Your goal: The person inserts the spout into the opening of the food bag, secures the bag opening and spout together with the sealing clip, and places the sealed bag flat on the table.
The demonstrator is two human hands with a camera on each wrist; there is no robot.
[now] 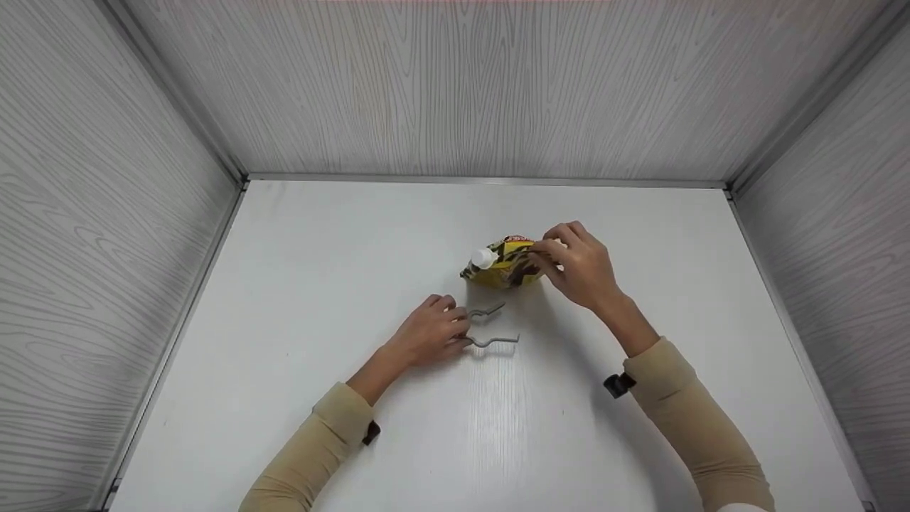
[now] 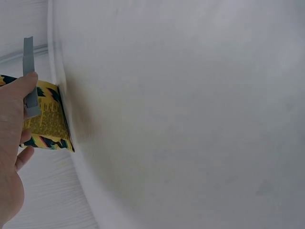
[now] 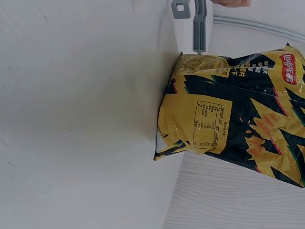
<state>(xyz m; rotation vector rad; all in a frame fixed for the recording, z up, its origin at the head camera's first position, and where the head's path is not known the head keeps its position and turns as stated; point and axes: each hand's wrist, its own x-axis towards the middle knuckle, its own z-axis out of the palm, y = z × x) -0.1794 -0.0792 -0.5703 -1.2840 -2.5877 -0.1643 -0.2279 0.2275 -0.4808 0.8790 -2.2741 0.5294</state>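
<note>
surface: white tabletop | on it: yellow-and-black chip bag, upright

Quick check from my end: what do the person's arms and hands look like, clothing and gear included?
The left hand and right hand wear no gloves. The left sleeve and right sleeve are long, plain tan fabric, creased farther up. A small black wrist device sits at each cuff, left and right. No cables or lettering show.

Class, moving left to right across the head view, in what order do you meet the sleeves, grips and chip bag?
Left sleeve, left grip, chip bag, right grip, right sleeve.
</note>
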